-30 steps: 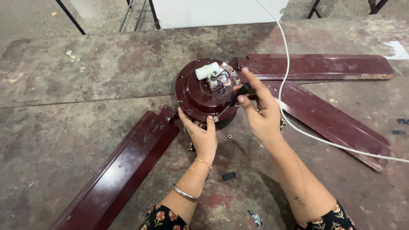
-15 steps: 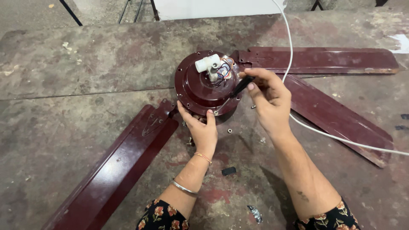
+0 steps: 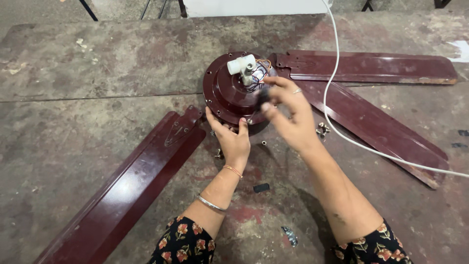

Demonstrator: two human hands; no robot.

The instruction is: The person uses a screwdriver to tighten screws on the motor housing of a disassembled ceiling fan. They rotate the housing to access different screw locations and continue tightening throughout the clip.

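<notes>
Light: even, soft daylight is falling from above.
Shadows: faint ones are lying under the forearms.
Glare: sheen is showing on the blades [image 3: 371,66].
Blur: the right hand [image 3: 288,115] is smearing slightly.

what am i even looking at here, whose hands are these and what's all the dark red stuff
This is one view from a camera worn on a person's head, looking down at their own two bare hands over a stained floor. The dark red pieces are a ceiling fan: a round motor with wires on top and three long blades around it. The left hand rests on the motor's rim. The right hand pinches a small dark tool, blurred. Loose screws and a white cable lie nearby.
</notes>
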